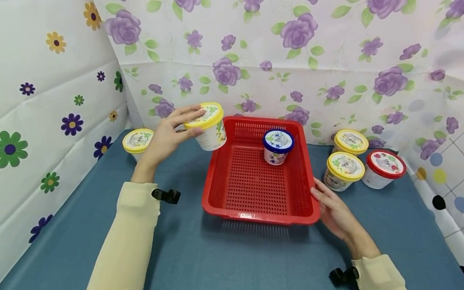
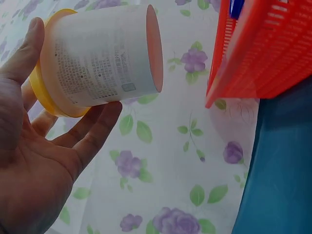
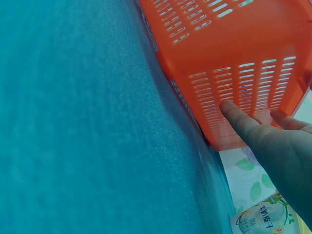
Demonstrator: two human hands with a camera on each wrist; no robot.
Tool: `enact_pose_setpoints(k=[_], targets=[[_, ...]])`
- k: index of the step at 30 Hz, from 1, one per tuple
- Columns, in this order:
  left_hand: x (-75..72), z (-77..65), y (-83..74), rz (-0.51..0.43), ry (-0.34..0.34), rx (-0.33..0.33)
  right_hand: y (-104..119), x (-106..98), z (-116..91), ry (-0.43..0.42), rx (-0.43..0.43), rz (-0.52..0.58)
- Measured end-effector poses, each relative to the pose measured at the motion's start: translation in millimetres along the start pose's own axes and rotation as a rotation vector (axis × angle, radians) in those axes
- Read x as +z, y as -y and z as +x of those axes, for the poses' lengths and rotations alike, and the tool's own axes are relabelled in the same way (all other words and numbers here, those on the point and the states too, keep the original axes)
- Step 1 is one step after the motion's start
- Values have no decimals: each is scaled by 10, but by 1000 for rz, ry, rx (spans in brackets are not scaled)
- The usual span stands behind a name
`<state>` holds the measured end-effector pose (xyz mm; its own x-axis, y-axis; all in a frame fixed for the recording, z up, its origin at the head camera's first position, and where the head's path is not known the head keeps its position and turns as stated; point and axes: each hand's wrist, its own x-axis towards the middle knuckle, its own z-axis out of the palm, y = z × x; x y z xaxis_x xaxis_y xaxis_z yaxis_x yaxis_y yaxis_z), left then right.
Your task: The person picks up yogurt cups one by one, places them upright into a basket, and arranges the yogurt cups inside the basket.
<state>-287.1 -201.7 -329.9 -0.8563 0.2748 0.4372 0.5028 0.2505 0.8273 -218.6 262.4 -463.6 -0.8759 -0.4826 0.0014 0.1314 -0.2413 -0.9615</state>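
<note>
My left hand (image 1: 171, 132) grips a white tub with a yellow lid (image 1: 214, 136) around its lid, raised and tilted beside the left rim of the red plastic basket (image 1: 256, 216). In the left wrist view the same tub (image 2: 102, 58) lies sideways, its printed side showing and its base toward the basket. Inside the basket, toward the back, stands a tub with a dark blue lid (image 1: 277, 144). My right hand (image 1: 335, 214) holds the basket's right rim near the front corner, with some fingers (image 3: 239, 119) against the outside of its slotted wall.
Right of the basket stand two yellow-lidded tubs (image 1: 343, 168) and a red-lidded tub (image 1: 384, 170). Another yellow-lidded tub (image 1: 138, 141) sits at the left, partly behind my left hand. Blue cloth (image 1: 241, 270) covers the table, and flowered sheets (image 1: 266, 42) hang behind and at the sides.
</note>
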Motion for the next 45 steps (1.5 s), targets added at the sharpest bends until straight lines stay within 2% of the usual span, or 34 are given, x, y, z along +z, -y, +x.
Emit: enact_pose_setpoints(k=[8,14,20,27,35,39,45], targets=[[100,136,-79,46,16,-11,-4,2,4,10,-11,2],[168,209,-93,31,35,-41,-7,5,2,24,-16,2],[261,312,-163,51,42,-41,-11,7,10,21,-10,8],[451,485,-193,102,-21,-26,-16,6,18,8,3,1],[781,711,-218,120,-80,-58,-13,-7,10,10,-19,0],[888,733,-164,149,-105,-91,-22,-2,22,15,-15,0],[1000,728,-83,138,-121,-128,-29,1,28,15,-15,9]])
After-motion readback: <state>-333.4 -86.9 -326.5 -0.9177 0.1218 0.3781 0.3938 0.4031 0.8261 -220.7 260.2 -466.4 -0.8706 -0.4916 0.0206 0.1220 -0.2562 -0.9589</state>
